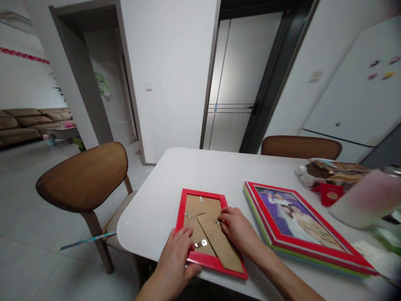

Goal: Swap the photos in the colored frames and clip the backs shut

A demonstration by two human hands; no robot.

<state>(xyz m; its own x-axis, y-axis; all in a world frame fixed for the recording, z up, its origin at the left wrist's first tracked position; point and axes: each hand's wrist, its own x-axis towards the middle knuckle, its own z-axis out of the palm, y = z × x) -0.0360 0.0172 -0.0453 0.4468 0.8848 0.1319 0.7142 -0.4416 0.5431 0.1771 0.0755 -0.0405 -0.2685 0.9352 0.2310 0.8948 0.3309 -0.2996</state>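
Note:
A red picture frame [205, 261] lies face down on the white table, its brown backing board [200, 205] and angled stand leg [225, 246] facing up. Small metal clips sit along the edges of the backing, among them a bottom clip [201, 243] and a left clip [189, 215]. My left hand [177, 261] grips the frame's lower left corner, fingers over the left side and thumb at the bottom edge. With fingers curled, my right hand [236, 228] presses at the right clip [216, 221], which its fingertips partly cover.
To the right is a stack of frames, topped by a red framed photo [300, 221]. Beyond it are a pinkish bottle [365, 198], a red packet [331, 194] and a plastic bag [332, 169]. Wooden chairs stand at the left [90, 175] and far side of the white table [150, 209].

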